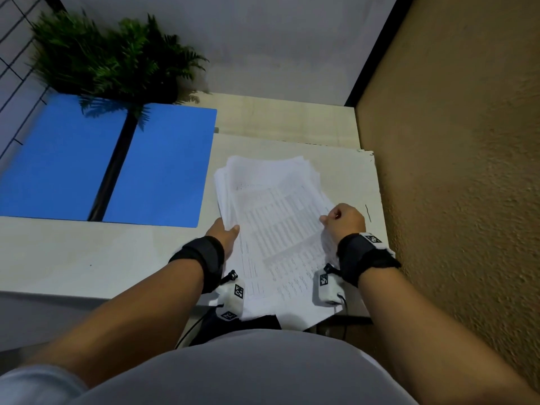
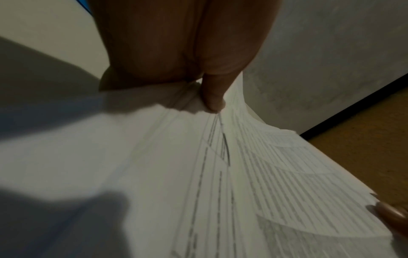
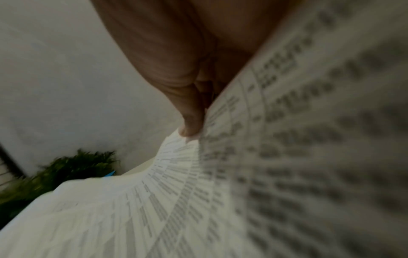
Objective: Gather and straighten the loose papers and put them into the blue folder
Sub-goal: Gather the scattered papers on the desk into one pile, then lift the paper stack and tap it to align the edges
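A loose stack of printed papers (image 1: pixel 274 217) lies skewed on the pale desk, its sheets fanned at the far end and its near end hanging over the desk's front edge. My left hand (image 1: pixel 225 230) grips the stack's left edge, thumb on top, seen close in the left wrist view as the thumb (image 2: pixel 213 97) pinching the papers (image 2: pixel 220 174). My right hand (image 1: pixel 342 219) pinches the right edge, and its thumb (image 3: pixel 192 122) presses the printed sheets (image 3: pixel 243 174). The blue folder (image 1: pixel 117 165) lies open and flat to the left, with a black spine down its middle.
A green fern (image 1: pixel 108 54) stands at the desk's back left and overhangs the folder's top. A grey wall runs behind the desk (image 1: pixel 87 252). A textured tan partition (image 1: pixel 453 171) closes the right side next to the papers.
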Demonstrator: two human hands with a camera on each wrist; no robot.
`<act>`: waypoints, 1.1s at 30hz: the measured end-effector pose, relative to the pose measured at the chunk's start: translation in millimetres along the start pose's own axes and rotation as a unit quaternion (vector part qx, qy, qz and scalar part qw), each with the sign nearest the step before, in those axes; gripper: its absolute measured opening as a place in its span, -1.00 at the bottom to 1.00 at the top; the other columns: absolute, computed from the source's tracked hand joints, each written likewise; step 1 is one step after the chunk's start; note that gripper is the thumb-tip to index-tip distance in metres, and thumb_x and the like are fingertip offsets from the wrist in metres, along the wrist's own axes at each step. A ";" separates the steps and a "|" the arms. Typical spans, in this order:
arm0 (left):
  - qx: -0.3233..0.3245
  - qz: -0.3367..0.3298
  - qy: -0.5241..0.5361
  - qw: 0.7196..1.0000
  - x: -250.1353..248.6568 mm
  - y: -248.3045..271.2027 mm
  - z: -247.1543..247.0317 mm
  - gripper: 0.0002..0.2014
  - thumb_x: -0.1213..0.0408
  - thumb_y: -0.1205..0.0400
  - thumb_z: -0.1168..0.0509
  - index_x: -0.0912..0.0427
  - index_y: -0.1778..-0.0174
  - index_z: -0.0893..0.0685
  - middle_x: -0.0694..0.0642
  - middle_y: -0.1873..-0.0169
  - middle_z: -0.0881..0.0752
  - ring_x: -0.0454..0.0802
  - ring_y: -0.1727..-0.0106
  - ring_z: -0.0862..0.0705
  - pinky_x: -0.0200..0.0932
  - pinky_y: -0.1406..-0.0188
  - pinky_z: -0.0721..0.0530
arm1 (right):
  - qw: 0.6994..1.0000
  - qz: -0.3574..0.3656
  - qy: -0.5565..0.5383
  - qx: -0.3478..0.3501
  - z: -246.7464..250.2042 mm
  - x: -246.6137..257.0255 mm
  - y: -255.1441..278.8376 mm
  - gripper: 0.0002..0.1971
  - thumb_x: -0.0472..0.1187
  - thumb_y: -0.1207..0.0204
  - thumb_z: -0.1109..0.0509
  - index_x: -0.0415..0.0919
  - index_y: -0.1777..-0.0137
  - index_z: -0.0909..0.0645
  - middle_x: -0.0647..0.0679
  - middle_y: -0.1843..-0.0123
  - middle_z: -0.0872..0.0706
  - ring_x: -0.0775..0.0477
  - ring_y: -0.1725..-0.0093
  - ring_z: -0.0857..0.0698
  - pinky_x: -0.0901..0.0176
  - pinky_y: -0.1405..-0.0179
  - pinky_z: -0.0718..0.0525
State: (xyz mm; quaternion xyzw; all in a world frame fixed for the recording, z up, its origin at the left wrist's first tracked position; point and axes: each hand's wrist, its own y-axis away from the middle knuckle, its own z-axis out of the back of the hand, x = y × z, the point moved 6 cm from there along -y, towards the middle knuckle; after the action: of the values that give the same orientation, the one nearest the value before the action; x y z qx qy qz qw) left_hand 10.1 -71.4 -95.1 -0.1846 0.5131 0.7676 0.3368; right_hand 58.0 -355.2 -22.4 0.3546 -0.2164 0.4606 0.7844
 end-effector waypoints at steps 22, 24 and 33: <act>-0.057 0.006 0.125 0.990 2.3 9.2 -19.2 -0.51 0.10 -0.50 -0.46 0.18 -0.30 -0.54 0.18 -0.16 -0.71 0.22 -0.15 -0.69 0.16 -0.27 -0.67 | 0.990 -0.028 0.119 0.071 1.5 -69.1 -27.5 -0.71 -0.36 -0.64 -0.20 -0.19 0.33 -0.28 -0.08 0.32 -0.45 -0.12 0.14 -0.48 0.20 0.44 -0.28; -0.050 0.005 0.142 0.989 -1.7 9.7 -20.8 -0.60 0.21 -0.58 -0.41 0.24 -0.31 -0.57 0.26 -0.20 -0.72 0.27 -0.18 -0.69 0.13 -0.27 -0.66 | 0.994 -0.058 0.061 0.064 0.4 -76.8 -24.4 -0.78 -0.37 -0.61 -0.22 -0.23 0.28 -0.38 -0.18 0.24 -0.53 -0.14 0.11 -0.52 0.19 0.28 -0.40; -0.002 0.041 0.068 0.997 -10.4 14.4 -20.5 -0.53 0.16 -0.69 -0.28 0.44 -0.39 -0.50 0.46 -0.33 -0.63 0.40 -0.35 -0.61 0.00 -0.20 -0.57 | 0.952 -0.181 -0.104 0.223 -15.2 -88.2 2.5 -0.86 -0.25 -0.66 -0.20 -0.27 0.05 -0.57 -0.32 -0.01 -0.71 -0.23 0.07 -0.67 0.03 0.02 -0.63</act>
State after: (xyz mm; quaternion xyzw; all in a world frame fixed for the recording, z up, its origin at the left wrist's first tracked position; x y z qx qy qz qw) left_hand 6.0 -97.1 -87.3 -0.2155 0.5406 0.7673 0.2693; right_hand 13.5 -393.1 -90.2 0.6000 -0.1210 0.3079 0.7284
